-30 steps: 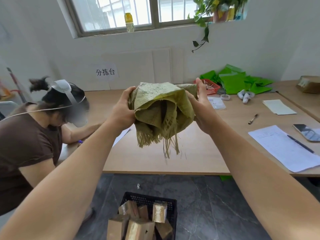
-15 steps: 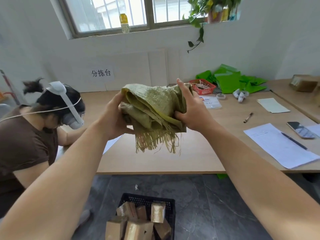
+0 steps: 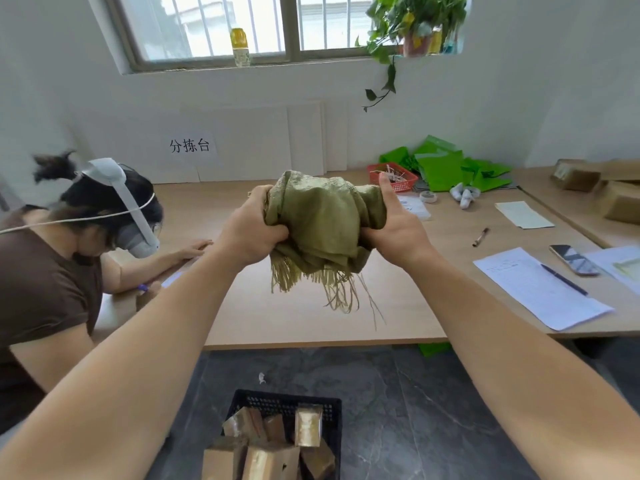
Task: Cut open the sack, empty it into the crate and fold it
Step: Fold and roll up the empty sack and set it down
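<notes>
Overhead, both hands (image 3: 254,230) (image 3: 398,226) clenched on bunched sack (image 3: 322,220); wall sign (image 3: 189,145) "分拣台".

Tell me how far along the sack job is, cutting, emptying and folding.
Cutting and emptying look done: the sack hangs limp with a frayed open edge, and the black crate on the floor holds brown packages. Folding is in hand: the left hand and right hand grip the sack bunched up above the table. Left to do: flatten it into a neat fold and set it down.
</notes>
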